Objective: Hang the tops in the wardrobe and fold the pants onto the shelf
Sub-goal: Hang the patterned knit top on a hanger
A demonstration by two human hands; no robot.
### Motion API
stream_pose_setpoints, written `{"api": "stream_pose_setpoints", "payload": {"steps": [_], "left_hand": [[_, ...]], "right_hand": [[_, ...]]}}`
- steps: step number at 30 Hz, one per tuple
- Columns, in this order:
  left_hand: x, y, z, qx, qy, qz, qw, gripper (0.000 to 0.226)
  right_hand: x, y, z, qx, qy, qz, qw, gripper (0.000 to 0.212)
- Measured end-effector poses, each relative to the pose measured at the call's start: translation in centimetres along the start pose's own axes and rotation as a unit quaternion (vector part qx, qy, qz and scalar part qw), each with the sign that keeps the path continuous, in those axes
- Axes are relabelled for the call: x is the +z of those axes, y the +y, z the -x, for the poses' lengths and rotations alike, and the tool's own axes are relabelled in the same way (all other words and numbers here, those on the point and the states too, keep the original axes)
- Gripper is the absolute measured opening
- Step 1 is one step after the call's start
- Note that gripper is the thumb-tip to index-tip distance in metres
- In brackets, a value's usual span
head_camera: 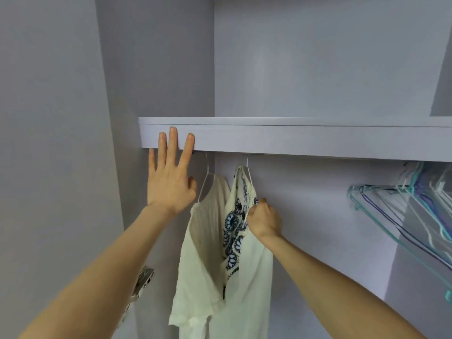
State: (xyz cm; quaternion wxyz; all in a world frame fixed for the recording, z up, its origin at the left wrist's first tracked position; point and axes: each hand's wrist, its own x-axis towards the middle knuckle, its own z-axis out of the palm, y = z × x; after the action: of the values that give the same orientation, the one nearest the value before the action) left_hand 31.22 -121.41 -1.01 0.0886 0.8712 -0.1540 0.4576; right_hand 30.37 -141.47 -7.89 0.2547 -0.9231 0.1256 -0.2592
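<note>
Pressing my left hand (168, 177), fingers (173, 143) spread, on the shelf (293, 140) edge at center left, I pinch the patterned top (234, 216) on its white hanger (248, 174) with my right hand (263, 220), beside the cream top (205, 241).

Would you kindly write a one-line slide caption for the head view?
Right hand grips the patterned top on its hanger beside the cream top; left hand open against the shelf edge.
</note>
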Motion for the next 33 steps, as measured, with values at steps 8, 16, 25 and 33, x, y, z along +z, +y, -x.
{"api": "stream_pose_setpoints", "payload": {"steps": [8, 16, 25, 33], "left_hand": [[-1.1, -1.7, 0.3, 0.022, -0.046, -0.027, 0.998, 0.102], [-2.8, -1.6, 6.7, -0.034, -0.158, 0.026, 0.987, 0.076], [-6.0, 1.2, 21.7, -0.215, -0.247, 0.093, 0.94, 0.055], [-17.0, 3.6, 39.9, -0.443, -0.241, 0.007, 0.863, 0.042]], "right_hand": [[4.0, -3.1, -0.5, 0.046, -0.096, -0.03, 0.994, 0.027], [0.8, -2.4, 4.9, 0.003, -0.103, -0.049, 0.993, 0.04], [-0.5, 0.0, 16.9, -0.102, -0.27, -0.187, 0.939, 0.023], [2.4, -0.8, 30.8, -0.182, -0.483, -0.209, 0.831, 0.025]]}}
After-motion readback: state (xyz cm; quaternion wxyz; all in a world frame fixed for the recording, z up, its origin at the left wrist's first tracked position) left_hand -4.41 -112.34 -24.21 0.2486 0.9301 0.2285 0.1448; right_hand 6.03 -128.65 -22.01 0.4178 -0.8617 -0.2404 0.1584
